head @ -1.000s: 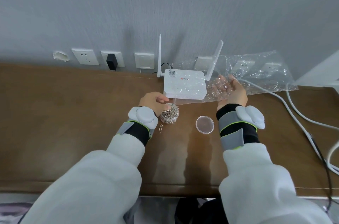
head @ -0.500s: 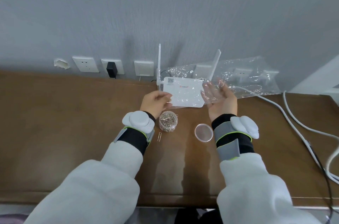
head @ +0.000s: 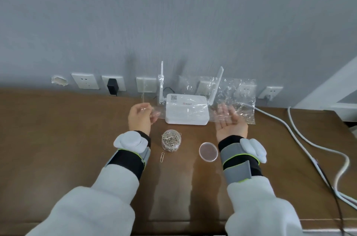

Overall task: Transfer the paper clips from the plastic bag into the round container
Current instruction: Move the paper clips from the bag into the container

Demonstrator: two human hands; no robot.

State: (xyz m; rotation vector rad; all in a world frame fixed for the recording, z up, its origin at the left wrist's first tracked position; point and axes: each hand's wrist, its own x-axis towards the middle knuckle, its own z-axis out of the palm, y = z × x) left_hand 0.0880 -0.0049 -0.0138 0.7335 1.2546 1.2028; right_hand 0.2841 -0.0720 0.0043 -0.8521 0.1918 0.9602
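The round clear container (head: 171, 140) stands on the brown table (head: 58, 139), filled with silver paper clips. One loose paper clip (head: 162, 157) lies on the table just left of it. The clear plastic bag (head: 234, 98) is held up flat above the table, in front of the router, and no clips show in it. My left hand (head: 140, 118) pinches the bag's left edge. My right hand (head: 230, 122) is turned palm up and holds the bag's right part, its fingers showing through the plastic.
A round clear lid (head: 208, 152) lies right of the container. A white router (head: 186, 109) with two antennas stands behind it. White cables (head: 301, 139) run along the table's right side. Wall sockets (head: 85, 81) and a black plug (head: 111, 86) line the wall.
My left hand has left the container and taken the bag's left edge. Both hands have spread apart and stretched the bag out flat in front of the router.
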